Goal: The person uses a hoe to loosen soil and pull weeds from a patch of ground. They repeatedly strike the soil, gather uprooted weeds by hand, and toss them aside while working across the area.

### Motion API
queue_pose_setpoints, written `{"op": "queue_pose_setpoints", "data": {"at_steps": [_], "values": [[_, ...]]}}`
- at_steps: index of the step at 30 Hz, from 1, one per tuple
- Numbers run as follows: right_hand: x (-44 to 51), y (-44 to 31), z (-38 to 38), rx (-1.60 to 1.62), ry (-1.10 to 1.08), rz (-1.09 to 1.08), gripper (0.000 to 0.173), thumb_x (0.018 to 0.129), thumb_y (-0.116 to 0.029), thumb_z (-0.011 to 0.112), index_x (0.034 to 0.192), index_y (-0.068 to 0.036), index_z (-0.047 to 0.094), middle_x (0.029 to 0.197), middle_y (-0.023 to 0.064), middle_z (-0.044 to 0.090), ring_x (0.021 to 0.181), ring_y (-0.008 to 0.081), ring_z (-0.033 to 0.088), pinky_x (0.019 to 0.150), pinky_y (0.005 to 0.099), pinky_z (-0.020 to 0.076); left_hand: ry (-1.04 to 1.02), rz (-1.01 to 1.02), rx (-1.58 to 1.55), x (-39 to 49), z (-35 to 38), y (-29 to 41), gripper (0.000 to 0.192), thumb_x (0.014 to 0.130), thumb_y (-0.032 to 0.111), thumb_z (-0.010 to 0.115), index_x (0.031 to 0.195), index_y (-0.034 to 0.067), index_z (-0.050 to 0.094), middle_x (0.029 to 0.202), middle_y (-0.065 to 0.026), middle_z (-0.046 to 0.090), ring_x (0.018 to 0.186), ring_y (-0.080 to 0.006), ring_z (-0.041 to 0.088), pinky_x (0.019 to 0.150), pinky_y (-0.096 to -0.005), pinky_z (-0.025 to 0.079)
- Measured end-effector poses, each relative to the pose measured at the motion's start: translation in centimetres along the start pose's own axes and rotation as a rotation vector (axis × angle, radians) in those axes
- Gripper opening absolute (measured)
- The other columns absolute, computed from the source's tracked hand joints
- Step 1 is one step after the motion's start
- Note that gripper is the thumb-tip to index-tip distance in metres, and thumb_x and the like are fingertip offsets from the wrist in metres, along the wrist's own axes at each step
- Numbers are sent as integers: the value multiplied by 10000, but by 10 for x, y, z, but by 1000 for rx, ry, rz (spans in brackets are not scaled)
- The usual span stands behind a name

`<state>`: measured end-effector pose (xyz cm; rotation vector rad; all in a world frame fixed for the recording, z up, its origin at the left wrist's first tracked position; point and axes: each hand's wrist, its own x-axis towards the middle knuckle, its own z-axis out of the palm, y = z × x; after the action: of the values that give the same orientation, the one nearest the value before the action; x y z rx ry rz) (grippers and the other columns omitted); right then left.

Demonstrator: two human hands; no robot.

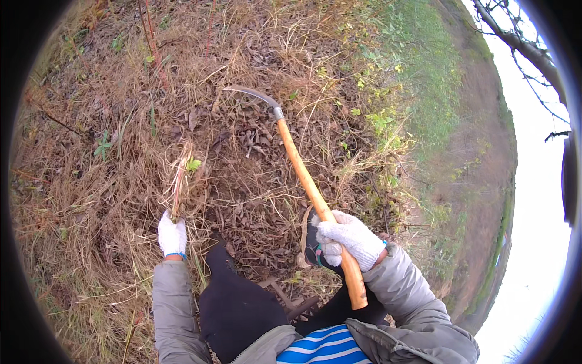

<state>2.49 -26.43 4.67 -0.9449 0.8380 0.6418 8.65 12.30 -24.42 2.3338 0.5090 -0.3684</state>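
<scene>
My right hand (350, 239), in a white knit glove, grips the wooden handle of a sickle (302, 170). Its curved metal blade (254, 94) points away to the upper left, over dry grass and leaves. At the left, my left hand (173, 234), also gloved in white, is closed around the lower end of a bunch of dry grass stalks (180, 177). A small green leaf (193, 164) shows beside the bunch.
Dry grass (113, 182) and fallen leaves (254, 141) cover the slope. Green weeds (382, 123) grow at the right. My shoe (313, 241) lies behind the sickle handle. A metal frame (291, 300) shows between my legs, and bare branches (532, 54) hang upper right.
</scene>
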Motion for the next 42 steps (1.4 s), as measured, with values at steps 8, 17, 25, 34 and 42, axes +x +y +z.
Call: {"op": "queue_pose_setpoints", "data": {"at_steps": [8, 17, 25, 34, 42], "values": [[-8, -8, -5, -89, -26, -90, 272, 993, -144, 688, 1196, -83, 518, 754, 5, 526, 518, 114, 521, 467, 299, 465, -323, 502, 425, -82, 23, 119, 520, 842, 267, 785, 1321, 130, 636, 1046, -191, 746, 960, -381, 725, 812, -496, 571], [-16, -1, -13, -151, -131, -114, 309, 1002, -155, 685, 1222, -42, 501, 742, -2, 521, 498, 100, 518, 433, 285, 462, -220, 901, 625, -50, 38, 236, 360, 863, 76, 645, 1211, 171, 646, 973, -115, 745, 869, -347, 746, 716, -500, 590], [-33, -12, -25, -197, -151, -74, 381, 982, -153, 683, 1278, -9, 491, 732, 33, 579, 476, 132, 563, 431, 298, 481, -73, 321, 653, 79, 1, 236, 551, 944, 179, 676, 1467, 104, 519, 1301, -221, 684, 1177, -421, 660, 968, -538, 529], [-49, -25, -24, 8, -179, -295, 493, 982, -143, 690, 1380, 12, 444, 755, 67, 611, 492, 148, 590, 439, 289, 479, -167, 835, 338, -7, 146, 405, 339, 1016, 201, 522, 1302, 20, 551, 1200, -261, 692, 1095, -425, 697, 913, -544, 549], [-45, -45, -37, 81, -201, -411, 415, 996, -152, 677, 1323, -23, 457, 684, 66, 607, 487, 171, 616, 430, 318, 493, -103, 1827, 66, -233, 224, 494, 547, 996, 179, 498, 1533, 73, 489, 1593, -172, 487, 1393, -363, 546, 1102, -466, 480]]}}
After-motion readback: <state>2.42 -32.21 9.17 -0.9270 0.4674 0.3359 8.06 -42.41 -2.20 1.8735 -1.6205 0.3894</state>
